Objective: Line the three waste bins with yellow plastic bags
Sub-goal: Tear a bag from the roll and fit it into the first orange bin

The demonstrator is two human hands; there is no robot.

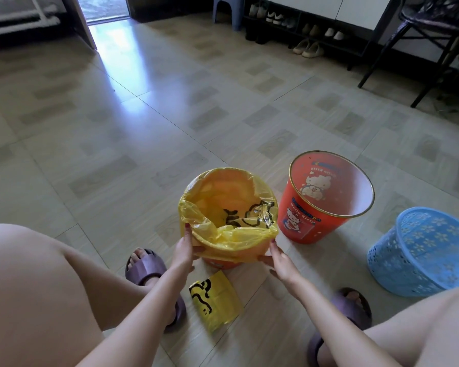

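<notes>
An orange bin (223, 264) stands on the floor in front of me with a yellow plastic bag (231, 242) folded over its rim. My left hand (184, 250) pinches the bag's edge at the bin's left side. My right hand (278, 256) pinches the bag's hem at the right side. A red cartoon-printed bin (297, 207) stands unlined to the right. Farther right a blue perforated bin (419, 260) leans, also unlined. A folded yellow bag (215, 300) lies on the floor between my feet.
I am crouched with my knees at both sides and purple slippers (146, 266) on the tiled floor. A shoe rack (302, 30) lines the far wall, a blue stool (227, 9) beside it, and a black chair frame (421, 49) stands at the right.
</notes>
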